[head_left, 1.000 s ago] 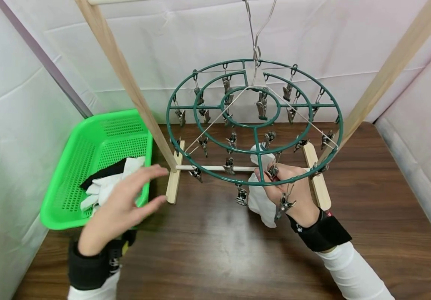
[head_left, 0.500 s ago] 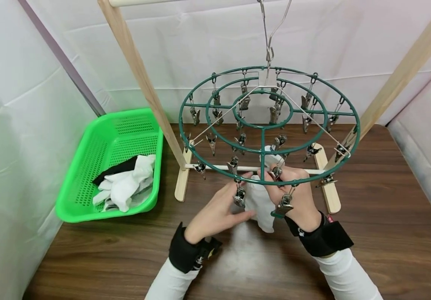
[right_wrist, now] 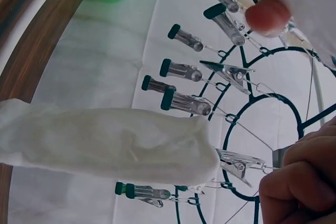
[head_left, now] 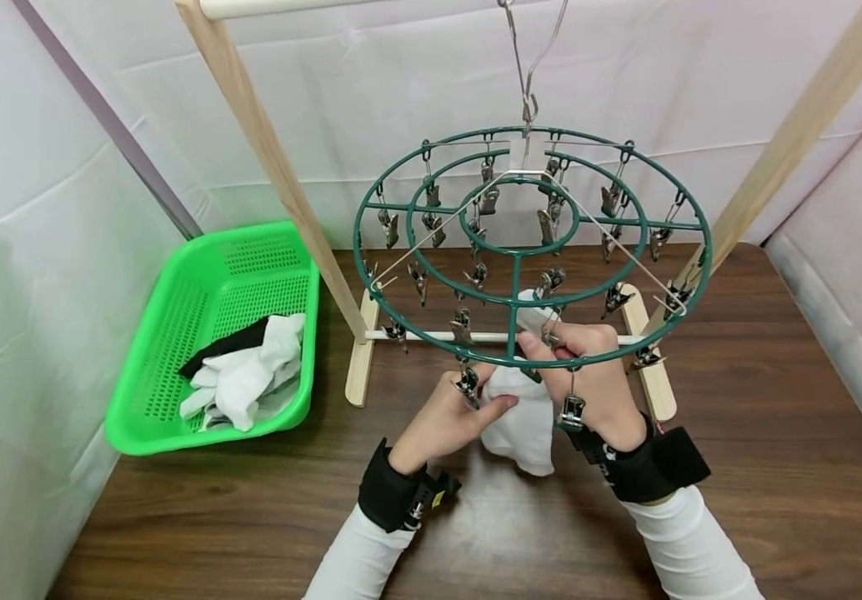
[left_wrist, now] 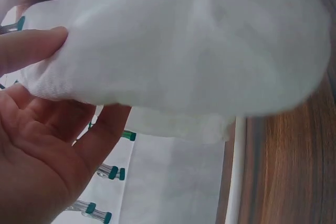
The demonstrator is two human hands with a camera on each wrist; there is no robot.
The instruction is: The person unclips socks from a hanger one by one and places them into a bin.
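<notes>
At the far left, a green basket (head_left: 176,367) sits on the wooden table (head_left: 739,467), holding a heap of white socks (head_left: 247,379) and one black piece of cloth (head_left: 224,343). A slanted wooden post (head_left: 273,167) of the drying frame rises just beside it. Moving right, the left hand (head_left: 449,417) pinches the edge of a white sock (head_left: 521,417) between thumb and fingers; the left wrist view shows the thumb (left_wrist: 31,48) pressed on top of the fabric with the fingers curled beneath. The sock hangs under the front rim of a round green clip hanger (head_left: 532,250), clear of the table, its upper end drawn up toward the ring. The right hand (head_left: 588,371) is curled at that rim, fingers closed around a metal clip (head_left: 551,337) by the sock's top edge; whether the clip already bites the cloth cannot be told.

The sock looks light, soft and limp, sagging wherever it is unsupported, so it should be easy to lift but liable to fold or slip. The firmest place to take hold is probably the thicker cuff edge, held taut between the hands.
</notes>
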